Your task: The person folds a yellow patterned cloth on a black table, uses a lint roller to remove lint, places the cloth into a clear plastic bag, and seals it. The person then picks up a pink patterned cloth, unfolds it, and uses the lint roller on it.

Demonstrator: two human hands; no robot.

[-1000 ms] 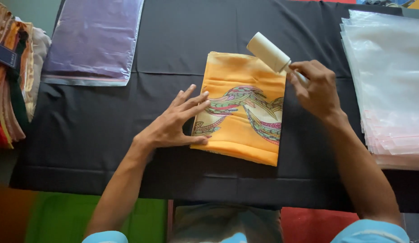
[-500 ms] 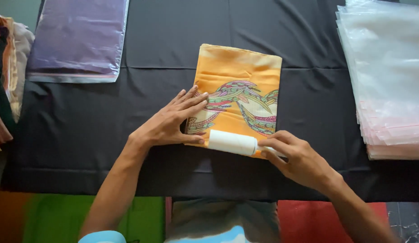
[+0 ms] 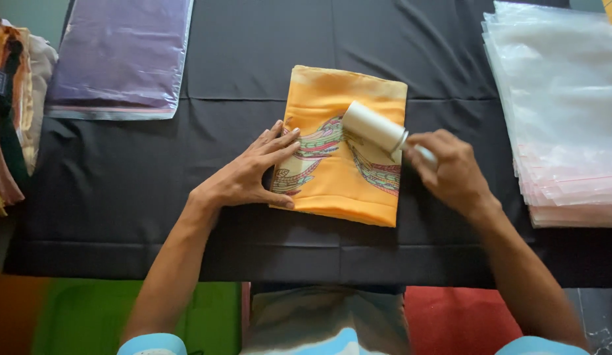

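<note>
Two hands at work: our left hand point(image 3: 253, 176) lies flat, fingers spread, pinning the folded orange cloth point(image 3: 345, 148) so it stays put, while our right hand point(image 3: 450, 172) is clenched round the lint roller point(image 3: 375, 128) resting on the cloth just beside it.

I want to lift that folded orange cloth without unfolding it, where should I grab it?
Probably the near folded edge of the folded orange cloth, coming from the person's side. It lies flat on the black table cover, that edge looks thick and even, and it is free between the left hand and the lint roller.

Folded orange cloth point(image 3: 339, 177), white roller point(image 3: 373, 127) atop
</note>
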